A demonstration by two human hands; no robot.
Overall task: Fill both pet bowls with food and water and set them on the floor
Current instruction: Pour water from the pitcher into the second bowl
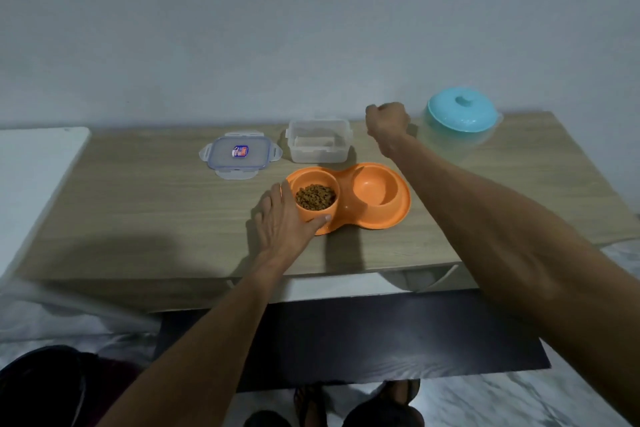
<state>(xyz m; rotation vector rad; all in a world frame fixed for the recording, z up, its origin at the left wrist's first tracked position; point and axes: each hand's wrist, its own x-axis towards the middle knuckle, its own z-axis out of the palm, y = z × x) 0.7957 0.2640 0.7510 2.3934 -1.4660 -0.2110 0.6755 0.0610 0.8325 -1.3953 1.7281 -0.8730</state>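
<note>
An orange double pet bowl (348,210) sits mid-table. Its left bowl holds brown kibble (315,197); its right bowl (375,189) has nothing in it. My left hand (284,218) wraps the left bowl's outer side, thumb on the front rim. My right hand (387,121) hovers further back with fingers curled, between the clear plastic container (318,140) and a clear jug with a teal lid (462,114). It seems to hold nothing. Whether the jug contains water is unclear.
The container's clip lid (239,155) lies flat left of the container. The wooden table (138,211) stands against a pale wall. A white surface (34,163) adjoins it on the left. Below are a dark mat (381,340), marbled floor and my sandalled feet.
</note>
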